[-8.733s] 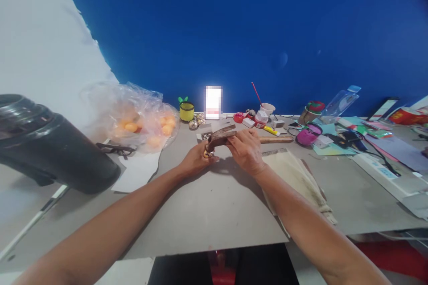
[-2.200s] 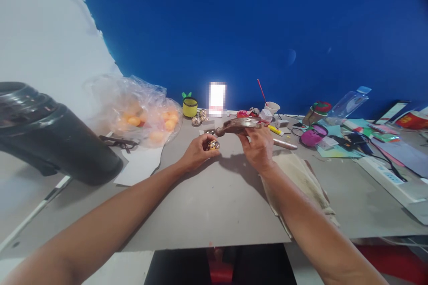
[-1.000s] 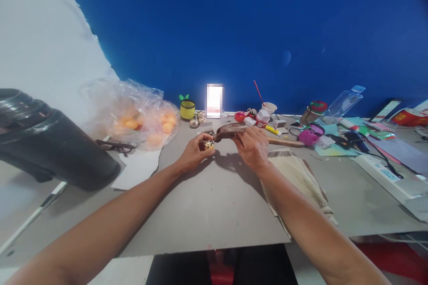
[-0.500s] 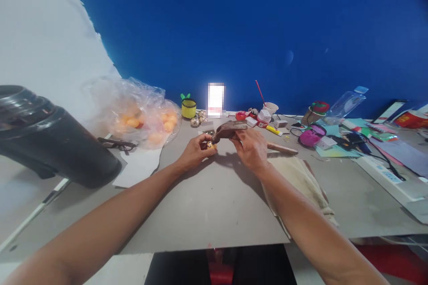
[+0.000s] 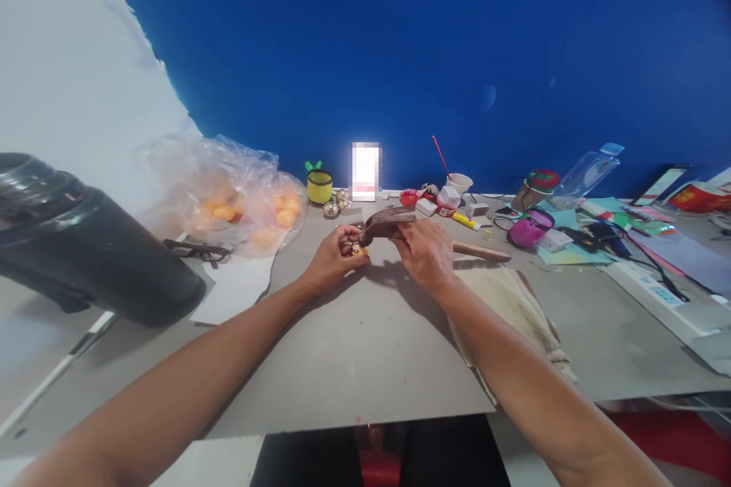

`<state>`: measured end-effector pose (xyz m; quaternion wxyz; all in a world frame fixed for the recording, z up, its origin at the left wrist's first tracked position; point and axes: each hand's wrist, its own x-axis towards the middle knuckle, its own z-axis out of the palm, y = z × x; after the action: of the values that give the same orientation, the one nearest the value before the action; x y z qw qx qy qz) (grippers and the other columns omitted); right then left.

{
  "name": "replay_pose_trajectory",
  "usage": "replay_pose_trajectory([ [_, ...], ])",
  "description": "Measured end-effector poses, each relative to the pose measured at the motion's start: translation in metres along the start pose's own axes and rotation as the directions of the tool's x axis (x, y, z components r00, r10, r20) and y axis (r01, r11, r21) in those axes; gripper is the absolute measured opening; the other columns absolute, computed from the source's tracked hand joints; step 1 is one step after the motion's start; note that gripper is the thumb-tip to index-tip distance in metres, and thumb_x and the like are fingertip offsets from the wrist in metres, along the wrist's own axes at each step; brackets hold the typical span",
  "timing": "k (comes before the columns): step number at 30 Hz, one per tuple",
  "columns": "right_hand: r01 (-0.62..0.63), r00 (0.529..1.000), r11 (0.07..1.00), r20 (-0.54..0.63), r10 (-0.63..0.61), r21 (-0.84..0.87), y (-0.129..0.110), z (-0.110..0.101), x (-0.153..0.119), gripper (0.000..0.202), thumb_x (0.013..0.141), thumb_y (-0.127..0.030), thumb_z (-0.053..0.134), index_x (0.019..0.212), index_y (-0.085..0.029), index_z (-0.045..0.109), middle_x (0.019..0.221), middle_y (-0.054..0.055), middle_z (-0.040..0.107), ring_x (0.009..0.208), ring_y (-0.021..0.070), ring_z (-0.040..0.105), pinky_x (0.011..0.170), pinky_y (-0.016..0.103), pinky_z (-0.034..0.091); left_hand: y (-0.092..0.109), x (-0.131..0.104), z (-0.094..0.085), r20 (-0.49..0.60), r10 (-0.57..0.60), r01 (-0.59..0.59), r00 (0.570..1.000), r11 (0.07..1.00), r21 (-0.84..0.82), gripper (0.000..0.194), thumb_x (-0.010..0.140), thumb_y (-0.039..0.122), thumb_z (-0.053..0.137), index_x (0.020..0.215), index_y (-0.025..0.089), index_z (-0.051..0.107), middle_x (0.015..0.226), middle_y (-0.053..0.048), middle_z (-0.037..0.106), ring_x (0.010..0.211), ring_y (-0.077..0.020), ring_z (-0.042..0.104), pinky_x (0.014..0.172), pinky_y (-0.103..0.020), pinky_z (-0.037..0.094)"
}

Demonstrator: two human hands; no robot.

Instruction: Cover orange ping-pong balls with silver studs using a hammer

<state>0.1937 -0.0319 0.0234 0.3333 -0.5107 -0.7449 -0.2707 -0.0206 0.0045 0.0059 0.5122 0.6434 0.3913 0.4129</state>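
Observation:
Between the thumb and fingers of my left hand is a small shiny gold ball, partly covered by the fingers. My right hand is closed around a claw hammer near its head. One end of the dark, worn head touches or nearly touches the gold ball. The wooden handle sticks out to the right, over a beige cloth. Just behind my left hand, more shiny gold balls sit on the grey table.
A large dark flask leans in at the left, near glasses and plastic bags of orange balls. Along the back stand a yellow-green pot, a bright screen and a white cup. A power strip lies right.
The view has shifted slightly. The gold ball has turned a little in my left hand, and the hammer head has tilted slightly against it. Both grips stay the same.

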Motion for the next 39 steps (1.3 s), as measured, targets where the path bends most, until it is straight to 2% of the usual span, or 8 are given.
replay_pose_trajectory([
  [4,-0.1,0.994,0.994,-0.046,0.098,-0.038,0.002,0.001,0.001,0.027,0.103,-0.04,0.052,0.102,-0.017,0.068,0.087,0.01,0.065,0.083,0.0244,0.055,0.075,0.035,0.033,0.001,-0.003,0.0,0.053,-0.006,0.005,0.999,1.0,0.025,0.042,0.073,0.028,0.075,0.111,0.017,0.06,0.087,-0.002,0.067,0.074,-0.0138,0.063,0.064,-0.027,0.049],
  [9,-0.019,0.996,0.998,-0.084,0.015,-0.052,0.004,-0.001,0.004,0.031,0.104,-0.041,0.05,0.089,-0.02,0.066,0.079,0.008,0.065,0.079,0.0227,0.055,0.074,0.035,0.034,0.006,-0.006,0.001,0.098,0.006,-0.009,0.995,0.999,0.031,0.042,0.074,0.032,0.075,0.111,0.016,0.063,0.081,-0.001,0.066,0.067,-0.0135,0.059,0.058,-0.025,0.044],
  [13,-0.013,0.988,0.999,-0.152,0.007,-0.04,0.003,-0.002,0.002,0.026,0.103,-0.041,0.054,0.098,-0.02,0.069,0.084,0.009,0.068,0.08,0.0223,0.058,0.076,0.035,0.037,0.003,-0.004,-0.001,0.047,0.017,-0.023,0.999,0.991,0.129,0.039,0.074,0.03,0.074,0.11,0.016,0.066,0.085,-0.002,0.067,0.072,-0.0142,0.06,0.064,-0.027,0.046],
  [20,0.095,0.995,0.995,-0.044,-0.093,0.031,-0.004,-0.001,-0.002,0.032,0.104,-0.04,0.051,0.09,-0.02,0.073,0.068,0.004,0.064,0.066,0.0191,0.054,0.067,0.033,0.03,-0.002,0.001,-0.003,-0.007,0.057,-0.056,0.998,0.994,0.092,0.039,0.07,0.022,0.073,0.107,0.018,0.063,0.093,-0.002,0.068,0.08,-0.0156,0.063,0.076,-0.029,0.05],
  [24,0.042,0.996,0.999,-0.081,-0.04,0.025,-0.003,-0.006,0.0,0.031,0.103,-0.04,0.053,0.093,-0.019,0.074,0.074,0.006,0.068,0.07,0.0193,0.057,0.068,0.032,0.031,-0.001,0.0,-0.003,-0.015,0.064,-0.061,0.998,0.989,0.137,0.04,0.072,0.024,0.072,0.111,0.018,0.064,0.091,-0.001,0.068,0.075,-0.0146,0.061,0.073,-0.029,0.049],
  [31,0.023,0.998,1.0,0.055,-0.022,-0.009,0.002,-0.002,-0.002,0.032,0.102,-0.039,0.052,0.087,-0.02,0.073,0.069,0.005,0.067,0.065,0.018,0.054,0.064,0.033,0.026,-0.005,0.002,-0.006,-0.051,0.096,-0.081,0.994,0.968,0.237,0.034,0.071,0.023,0.072,0.103,0.018,0.065,0.093,-0.001,0.07,0.078,-0.0161,0.062,0.076,-0.031,0.049],
  [35,-0.025,1.0,0.999,-0.001,0.025,0.022,0.0,-0.002,-0.002,0.034,0.102,-0.042,0.053,0.087,-0.019,0.073,0.072,0.006,0.068,0.067,0.0183,0.055,0.066,0.032,0.029,-0.006,0.001,-0.003,0.01,0.096,-0.096,0.995,0.981,0.166,0.036,0.073,0.024,0.071,0.107,0.018,0.061,0.102,-0.004,0.07,0.085,-0.0166,0.064,0.079,-0.031,0.05],
  [39,0.0,0.997,0.998,0.082,-0.004,0.061,-0.002,-0.003,-0.002,0.031,0.102,-0.04,0.054,0.091,-0.02,0.074,0.071,0.005,0.068,0.068,0.0183,0.055,0.065,0.031,0.027,-0.006,0.0,0.001,0.034,0.085,-0.087,0.996,0.993,0.074,0.043,0.074,0.023,0.071,0.114,0.018,0.057,0.105,-0.006,0.071,0.091,-0.0179,0.066,0.081,-0.031,0.052],
])
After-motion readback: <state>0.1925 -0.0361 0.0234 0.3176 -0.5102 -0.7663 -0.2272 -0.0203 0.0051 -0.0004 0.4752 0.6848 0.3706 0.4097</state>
